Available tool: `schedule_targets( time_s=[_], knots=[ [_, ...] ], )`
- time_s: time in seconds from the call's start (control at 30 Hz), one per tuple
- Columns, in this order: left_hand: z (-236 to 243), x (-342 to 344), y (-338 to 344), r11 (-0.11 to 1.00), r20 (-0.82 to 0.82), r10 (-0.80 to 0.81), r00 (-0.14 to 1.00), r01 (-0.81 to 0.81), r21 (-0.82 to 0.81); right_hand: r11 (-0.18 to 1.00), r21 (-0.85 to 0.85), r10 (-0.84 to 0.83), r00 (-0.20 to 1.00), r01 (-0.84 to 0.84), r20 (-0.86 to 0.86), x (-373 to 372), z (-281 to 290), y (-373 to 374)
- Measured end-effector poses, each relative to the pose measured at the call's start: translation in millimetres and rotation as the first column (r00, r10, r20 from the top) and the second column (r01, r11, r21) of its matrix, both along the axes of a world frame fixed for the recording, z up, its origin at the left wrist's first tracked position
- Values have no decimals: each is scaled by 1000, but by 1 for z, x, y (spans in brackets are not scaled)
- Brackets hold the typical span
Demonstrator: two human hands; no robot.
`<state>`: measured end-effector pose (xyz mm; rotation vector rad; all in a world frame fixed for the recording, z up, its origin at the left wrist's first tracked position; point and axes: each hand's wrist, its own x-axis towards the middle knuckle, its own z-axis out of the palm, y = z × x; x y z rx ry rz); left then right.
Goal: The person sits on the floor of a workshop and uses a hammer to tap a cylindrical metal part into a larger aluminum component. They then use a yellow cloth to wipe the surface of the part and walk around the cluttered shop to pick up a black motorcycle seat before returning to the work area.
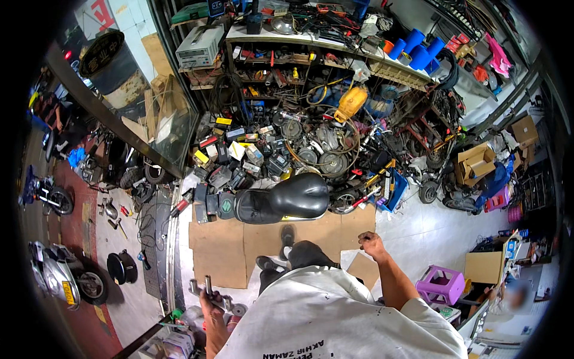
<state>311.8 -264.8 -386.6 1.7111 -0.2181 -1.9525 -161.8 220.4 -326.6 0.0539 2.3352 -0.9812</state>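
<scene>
Low on the left, my left hand (210,305) is closed around a grey metal part with short upright rods (208,283). My right hand (372,244) is held out over the floor on the right. Its fingers are curled in, and whatever they may hold is too small to make out. Ahead of me stands a motor scooter, seen from above, with a long black seat (299,197). Neither hand touches it. Flat brown cardboard (219,257) lies on the floor between the scooter and my feet.
Batteries (237,149) and engine parts (323,149) lie heaped beyond the scooter, below a cluttered workbench (299,37). A purple stool (440,284) stands at right. Left are loose tools (119,224), a black round container (121,267) and parked motorcycles (66,275). Another person (508,299) is at far right.
</scene>
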Motion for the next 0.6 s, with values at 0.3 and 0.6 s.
schedule_targets(
  time_s=[0.3,0.6],
  knots=[
    [88,-173,25,984,-584,-176,792,131,-118,932,228,-333,914,282,232,-59,-43,103],
    [106,-349,118,980,-639,-124,759,197,44,921,-277,-175,925,275,337,-174,-91,231]
  ],
)
